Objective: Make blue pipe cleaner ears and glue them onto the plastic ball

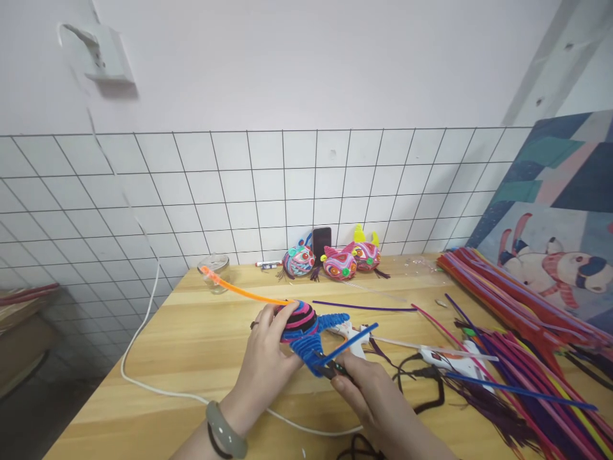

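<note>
A round craft figure [301,317] wound from pink, black and blue pipe cleaners sits in my left hand [272,345], whose fingers close around its left side. Two blue wound fins stick out from it; the nearer fin [306,351] points toward my right hand [366,390]. That hand grips dark-handled pliers [330,369], with their jaws at the tip of this fin. A loose length of blue pipe cleaner [352,342] sticks up to the right from the same tip. An orange pipe cleaner [249,295] reaches from the figure toward the upper left.
Three finished-looking craft figures [340,264] and a phone [322,244] stand by the tiled wall. A glass jar [218,271] is at back left. White glue guns [457,363], cables and many pipe cleaners [531,383] lie at right. A white cord [163,391] crosses the table.
</note>
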Available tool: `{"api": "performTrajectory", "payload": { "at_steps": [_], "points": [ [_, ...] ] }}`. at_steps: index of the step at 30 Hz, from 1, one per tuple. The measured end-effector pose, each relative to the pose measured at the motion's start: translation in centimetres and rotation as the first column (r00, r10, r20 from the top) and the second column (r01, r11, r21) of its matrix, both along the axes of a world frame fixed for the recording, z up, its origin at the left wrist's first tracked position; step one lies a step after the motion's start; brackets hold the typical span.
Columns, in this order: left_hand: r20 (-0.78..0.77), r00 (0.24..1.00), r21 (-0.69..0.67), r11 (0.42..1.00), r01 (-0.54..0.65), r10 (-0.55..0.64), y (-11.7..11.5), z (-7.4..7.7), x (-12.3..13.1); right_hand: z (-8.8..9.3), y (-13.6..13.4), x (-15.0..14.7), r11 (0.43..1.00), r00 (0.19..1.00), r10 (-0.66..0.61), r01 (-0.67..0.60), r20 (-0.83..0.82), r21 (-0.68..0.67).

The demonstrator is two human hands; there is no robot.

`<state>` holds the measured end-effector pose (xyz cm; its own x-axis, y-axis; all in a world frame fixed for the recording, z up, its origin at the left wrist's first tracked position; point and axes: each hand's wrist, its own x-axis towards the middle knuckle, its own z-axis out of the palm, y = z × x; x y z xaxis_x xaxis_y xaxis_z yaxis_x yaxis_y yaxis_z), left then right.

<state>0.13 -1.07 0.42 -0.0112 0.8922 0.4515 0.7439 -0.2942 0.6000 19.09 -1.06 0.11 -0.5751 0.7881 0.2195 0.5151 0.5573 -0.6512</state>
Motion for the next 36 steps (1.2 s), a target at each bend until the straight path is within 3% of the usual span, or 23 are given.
{"api": "performTrajectory", "payload": {
  "at_steps": [9,16,27,36],
  "points": [
    [0.0,1.0,-0.005,1.0,0.008,-0.008,0.1,-0.2,-0.1,-0.3,0.1,-0.1,0.988,0.997,-0.05,0.041,0.063,0.146],
    [-0.009,1.0,0.025,1.0,0.007,-0.007,0.2,-0.5,0.0,-0.9,0.5,-0.1,0.934,0.995,-0.092,0.077,0.028,0.348],
    [-0.023,1.0,0.015,1.0,-0.007,0.007,0.4,-0.5,-0.1,-1.1,0.5,-0.2,0.903,0.994,-0.106,0.089,0.016,0.42],
    [-0.041,0.999,0.027,1.0,-0.014,0.015,0.4,-0.7,-0.2,-2.9,0.9,-0.6,0.824,0.984,-0.149,0.181,-0.102,0.537]
  ]
}}
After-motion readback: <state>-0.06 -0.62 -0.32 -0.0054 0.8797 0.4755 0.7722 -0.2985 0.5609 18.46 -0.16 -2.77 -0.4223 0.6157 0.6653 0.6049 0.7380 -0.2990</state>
